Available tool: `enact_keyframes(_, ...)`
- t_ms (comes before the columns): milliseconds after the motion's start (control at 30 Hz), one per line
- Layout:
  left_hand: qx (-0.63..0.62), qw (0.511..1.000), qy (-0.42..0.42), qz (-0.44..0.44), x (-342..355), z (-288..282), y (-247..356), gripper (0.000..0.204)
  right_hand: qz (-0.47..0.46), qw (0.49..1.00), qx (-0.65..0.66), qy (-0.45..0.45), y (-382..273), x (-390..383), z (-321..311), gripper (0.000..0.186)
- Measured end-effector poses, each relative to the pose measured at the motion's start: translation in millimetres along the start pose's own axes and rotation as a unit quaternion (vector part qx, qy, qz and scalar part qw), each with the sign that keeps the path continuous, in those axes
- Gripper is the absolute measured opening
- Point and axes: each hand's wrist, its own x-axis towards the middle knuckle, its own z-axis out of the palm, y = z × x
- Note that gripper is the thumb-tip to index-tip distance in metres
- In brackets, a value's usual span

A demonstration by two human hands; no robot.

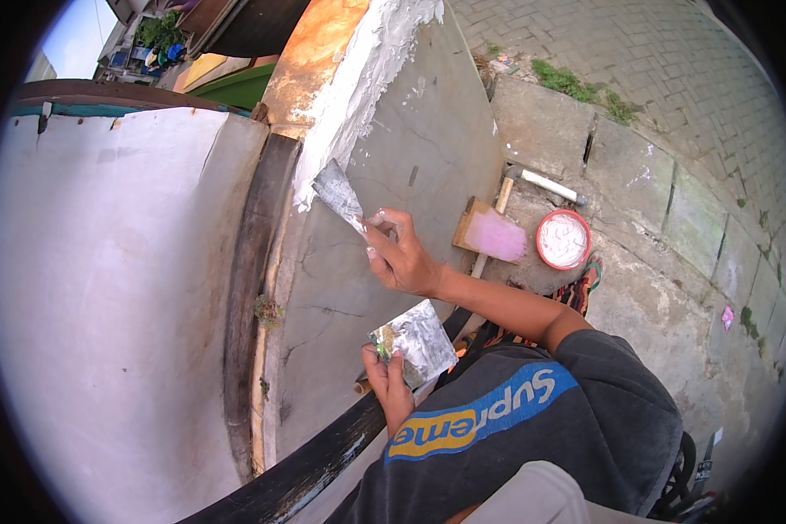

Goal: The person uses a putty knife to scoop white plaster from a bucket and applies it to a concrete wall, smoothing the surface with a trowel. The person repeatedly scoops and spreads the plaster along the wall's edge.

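Observation:
My right hand grips a putty knife whose wide blade is smeared with grey and white. The blade lies at the lower end of a strip of white putty along the wall's edge; I cannot tell whether it presses on the surface. Below it, my left hand holds a flat square plate by one edge, thumb on top. White putty is smeared over the plate's face. The grey wall has fine cracks, and bare orange-brown patches show beside the putty.
A red tub of white putty stands on the concrete to the right. Beside it lies what looks like a broom with pink bristles, near a white pipe. A dark bar with chipped paint runs close below my left hand. A white panel rises left.

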Motion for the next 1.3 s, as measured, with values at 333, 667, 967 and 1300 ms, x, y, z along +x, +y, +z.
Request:
enact_keyframes(333, 0.019, 1.0, 0.003, 0.022, -1, 2, -1, 0.02, -0.029, 0.999, -0.031, 0.015, 16, 14, -24, 0.047)
enact_keyframes(667, 0.02, 1.0, 0.012, 0.005, -3, 2, 3, 0.02, -0.036, 0.999, -0.035, -0.018, 30, 9, -12, 0.05)
enact_keyframes(967, 0.019, 1.0, 0.016, -0.002, -1, -1, -1, 0.019, -0.029, 0.998, -0.047, -0.019, 38, -4, -11, 0.055)
enact_keyframes(1300, 0.027, 1.0, 0.006, -0.005, 1, 0, 4, 0.018, -0.03, 0.998, -0.055, 0.007, 35, 6, -15, 0.061)
